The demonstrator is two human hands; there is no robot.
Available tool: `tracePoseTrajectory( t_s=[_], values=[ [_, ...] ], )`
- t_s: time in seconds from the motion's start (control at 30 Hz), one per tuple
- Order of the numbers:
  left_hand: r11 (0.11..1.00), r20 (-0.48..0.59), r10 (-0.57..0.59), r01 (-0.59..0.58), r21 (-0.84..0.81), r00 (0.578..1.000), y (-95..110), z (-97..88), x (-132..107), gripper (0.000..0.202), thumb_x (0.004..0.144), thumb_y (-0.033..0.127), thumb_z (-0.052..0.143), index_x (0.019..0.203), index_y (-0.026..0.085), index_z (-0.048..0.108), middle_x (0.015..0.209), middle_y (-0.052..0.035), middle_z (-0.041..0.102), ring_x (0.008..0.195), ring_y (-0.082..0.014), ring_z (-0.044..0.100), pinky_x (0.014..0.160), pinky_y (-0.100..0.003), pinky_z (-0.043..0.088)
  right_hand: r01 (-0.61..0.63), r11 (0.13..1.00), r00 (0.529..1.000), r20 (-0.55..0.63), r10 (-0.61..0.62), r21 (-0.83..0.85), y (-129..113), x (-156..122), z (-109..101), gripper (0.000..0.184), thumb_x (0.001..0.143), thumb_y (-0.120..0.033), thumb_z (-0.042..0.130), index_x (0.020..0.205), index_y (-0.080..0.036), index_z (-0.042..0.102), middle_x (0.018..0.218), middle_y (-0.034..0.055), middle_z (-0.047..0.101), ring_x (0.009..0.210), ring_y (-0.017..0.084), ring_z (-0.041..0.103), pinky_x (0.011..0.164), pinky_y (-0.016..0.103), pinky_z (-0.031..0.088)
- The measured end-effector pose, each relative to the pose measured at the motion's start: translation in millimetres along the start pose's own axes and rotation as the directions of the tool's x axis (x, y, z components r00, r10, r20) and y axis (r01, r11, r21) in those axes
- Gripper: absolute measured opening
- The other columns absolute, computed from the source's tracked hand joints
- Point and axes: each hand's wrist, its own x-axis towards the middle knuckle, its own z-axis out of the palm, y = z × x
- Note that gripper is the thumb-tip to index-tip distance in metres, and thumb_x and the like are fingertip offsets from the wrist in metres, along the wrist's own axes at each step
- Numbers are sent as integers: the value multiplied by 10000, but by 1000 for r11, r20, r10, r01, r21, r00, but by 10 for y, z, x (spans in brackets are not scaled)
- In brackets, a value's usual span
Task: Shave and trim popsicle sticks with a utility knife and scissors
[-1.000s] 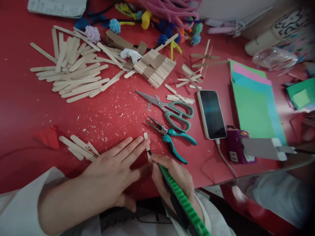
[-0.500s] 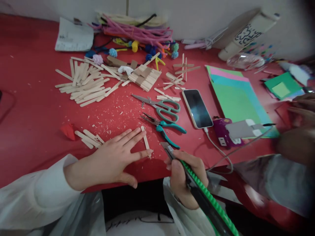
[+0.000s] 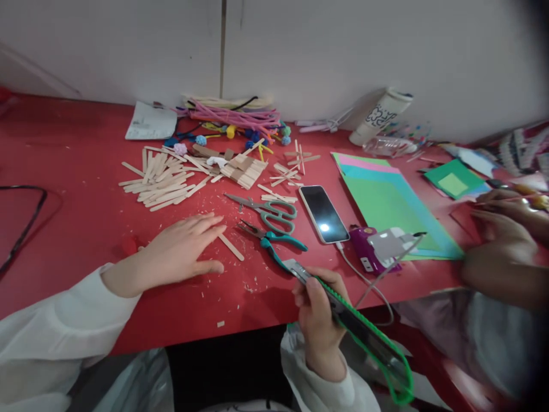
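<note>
My left hand point(image 3: 180, 250) lies flat on the red table point(image 3: 77, 212), fingers spread, covering several short wooden sticks. One cut craft stick point(image 3: 230, 247) lies just right of its fingertips, not touched. My right hand point(image 3: 318, 312) is closed round a green utility knife point(image 3: 355, 326), held off the front edge of the table with the blade end pointing up-left. Teal pliers point(image 3: 274, 243) and teal-handled scissors point(image 3: 268, 210) lie between the knife and the stick pile.
A heap of craft sticks point(image 3: 158, 180), a glued stick panel point(image 3: 242, 169), pipe cleaners and pompoms point(image 3: 235, 123) lie at the back. A phone point(image 3: 323, 213) on a cable, a purple charger point(image 3: 371, 252) and coloured paper point(image 3: 386, 203) sit right. Another person's hands point(image 3: 501, 246) work at the right edge.
The view has tilted up. My right hand drew the knife away from the stick toward the table's edge. My left hand lifted off the cut stick and slid left.
</note>
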Motion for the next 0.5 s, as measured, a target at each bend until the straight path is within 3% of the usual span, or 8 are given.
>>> tracePoseTrajectory(
  t_s=[0.2, 0.5],
  values=[
    [994, -167, -56, 39, -103, 984, -89, 126, 35, 414, 947, 454, 453, 1199, 169, 617, 1260, -130, 570, 1173, -268, 545, 972, -415, 455, 33, 999, 997, -68, -31, 17, 31, 251, -55, 106, 862, -288, 601, 856, -184, 622, 522, -59, 556, 400, 91, 484, 403, 206, 401],
    [981, -227, -76, 33, -190, 971, -24, 125, 29, 326, 965, 364, 430, 1111, 170, 647, 1145, -109, 599, 1056, -233, 591, 925, -392, 485, 73, 977, 995, -52, -85, -201, 84, 276, 13, 142, 834, -300, 615, 838, -160, 640, 523, -58, 571, 407, 97, 499, 432, 232, 403]
  ],
)
